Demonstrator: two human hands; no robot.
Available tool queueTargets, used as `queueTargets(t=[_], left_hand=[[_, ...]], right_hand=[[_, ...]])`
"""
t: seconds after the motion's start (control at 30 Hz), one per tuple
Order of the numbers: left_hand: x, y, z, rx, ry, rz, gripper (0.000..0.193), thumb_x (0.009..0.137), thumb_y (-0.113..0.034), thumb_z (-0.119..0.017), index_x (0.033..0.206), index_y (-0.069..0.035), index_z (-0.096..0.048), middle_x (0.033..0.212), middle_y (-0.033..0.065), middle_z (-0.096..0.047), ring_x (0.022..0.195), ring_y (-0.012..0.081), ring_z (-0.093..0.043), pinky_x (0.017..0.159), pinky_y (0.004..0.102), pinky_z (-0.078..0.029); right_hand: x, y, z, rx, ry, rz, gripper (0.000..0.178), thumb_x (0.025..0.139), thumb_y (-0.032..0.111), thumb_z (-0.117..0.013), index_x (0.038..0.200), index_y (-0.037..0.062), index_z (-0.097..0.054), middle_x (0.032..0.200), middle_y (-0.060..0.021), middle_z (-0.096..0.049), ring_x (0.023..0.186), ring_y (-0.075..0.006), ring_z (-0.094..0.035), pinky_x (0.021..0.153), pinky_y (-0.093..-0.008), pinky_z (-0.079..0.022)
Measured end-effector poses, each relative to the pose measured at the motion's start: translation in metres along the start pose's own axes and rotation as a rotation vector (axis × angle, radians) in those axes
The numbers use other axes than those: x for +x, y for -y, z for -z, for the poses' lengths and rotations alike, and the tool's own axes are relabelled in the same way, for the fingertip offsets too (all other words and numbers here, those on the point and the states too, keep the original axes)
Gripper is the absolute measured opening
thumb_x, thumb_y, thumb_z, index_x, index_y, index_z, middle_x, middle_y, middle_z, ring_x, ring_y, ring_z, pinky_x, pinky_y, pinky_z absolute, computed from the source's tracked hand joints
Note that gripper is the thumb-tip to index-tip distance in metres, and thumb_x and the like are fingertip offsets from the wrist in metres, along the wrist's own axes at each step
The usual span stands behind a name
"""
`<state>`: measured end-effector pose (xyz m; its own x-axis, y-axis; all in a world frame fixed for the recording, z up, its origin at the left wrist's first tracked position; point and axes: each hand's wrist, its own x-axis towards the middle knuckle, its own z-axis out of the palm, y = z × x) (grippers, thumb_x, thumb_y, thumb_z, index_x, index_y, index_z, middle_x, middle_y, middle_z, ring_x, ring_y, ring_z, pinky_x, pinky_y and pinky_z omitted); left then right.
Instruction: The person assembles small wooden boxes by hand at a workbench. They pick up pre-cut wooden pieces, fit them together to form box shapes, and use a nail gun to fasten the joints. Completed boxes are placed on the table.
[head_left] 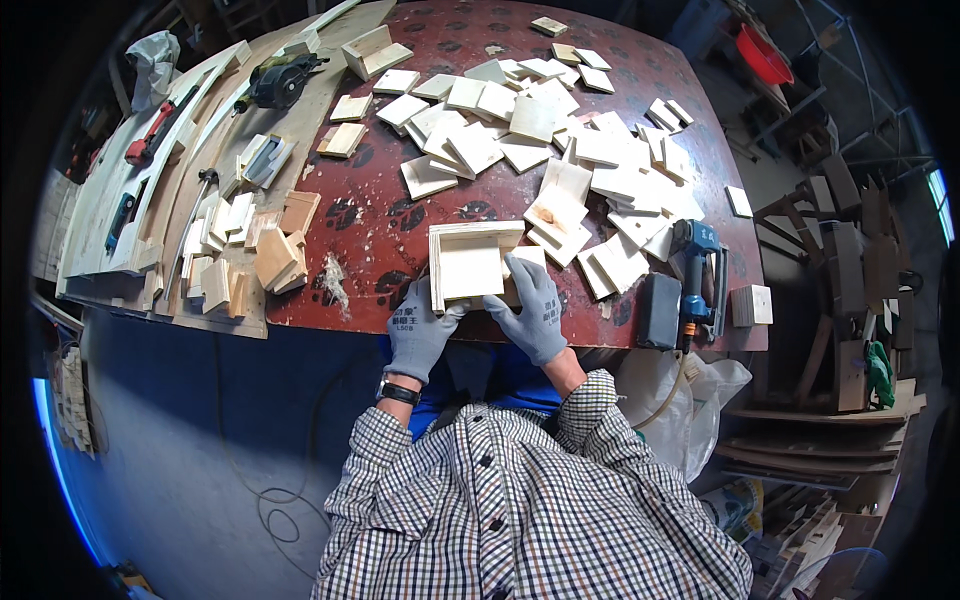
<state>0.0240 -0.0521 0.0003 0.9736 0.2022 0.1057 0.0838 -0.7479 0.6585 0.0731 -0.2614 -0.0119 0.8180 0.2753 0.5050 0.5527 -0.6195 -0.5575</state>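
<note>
At the table's near edge I hold a small corner assembly of pale plywood boards [470, 270], its two upright sides meeting at the far left. My left hand [420, 330], in a grey work glove, grips its lower left side, with the fingertips partly hidden. On the near right side, my right hand [535, 312], gloved the same way, closes on the boards, its thumb pointing toward the left thumb. Beyond the assembly lies a large heap of square plywood pieces [535, 118]. A blue nail gun [697, 275] stands on the table to the right of my right hand.
The red table [400, 235] has worn paint patches. A plywood block [751, 305] sits at its right corner. To the left, a workbench [110, 265] carries a dark power tool [283, 80], a red tool [150, 140] and wood offcuts [280, 258]. A hose [668, 395] hangs from the nail gun.
</note>
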Motion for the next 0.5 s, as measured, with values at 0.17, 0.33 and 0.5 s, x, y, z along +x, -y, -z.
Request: queueTargets(t=[0.17,0.33,0.5], left_hand=[[-0.001,0.0,0.004,0.002,0.025,-0.026,0.067,0.086,-0.053,-0.081,0.134,-0.011,-0.062,0.124,0.0122,-0.069,0.104,0.0338,-0.073,0.082,0.045,-0.059],[0.001,-0.008,0.005,0.042,0.023,0.016,0.068,0.086,-0.057,-0.08,0.133,-0.011,-0.062,0.12,0.0117,-0.07,0.103,0.0341,-0.073,0.081,0.0457,-0.059],[0.0,-0.005,-0.001,0.038,-0.007,0.006,0.059,0.089,-0.056,-0.078,0.124,-0.01,-0.064,0.115,0.0117,-0.07,0.098,0.0349,-0.073,0.078,0.0466,-0.058]], right_hand=[[0.002,-0.005,0.001,-0.046,0.073,0.027,0.072,0.09,0.042,-0.078,0.147,0.0055,-0.054,0.128,-0.0158,-0.061,0.111,-0.0351,-0.061,0.093,-0.0463,-0.049],[0.005,-0.004,0.008,-0.061,0.118,0.057,0.077,0.09,0.046,-0.077,0.149,0.0048,-0.051,0.128,-0.0165,-0.061,0.111,-0.0357,-0.061,0.094,-0.0466,-0.048],[0.003,-0.005,0.007,-0.074,0.1,0.077,0.082,0.091,0.051,-0.075,0.15,0.0017,-0.048,0.129,-0.0185,-0.061,0.113,-0.0366,-0.06,0.096,-0.0476,-0.047]])
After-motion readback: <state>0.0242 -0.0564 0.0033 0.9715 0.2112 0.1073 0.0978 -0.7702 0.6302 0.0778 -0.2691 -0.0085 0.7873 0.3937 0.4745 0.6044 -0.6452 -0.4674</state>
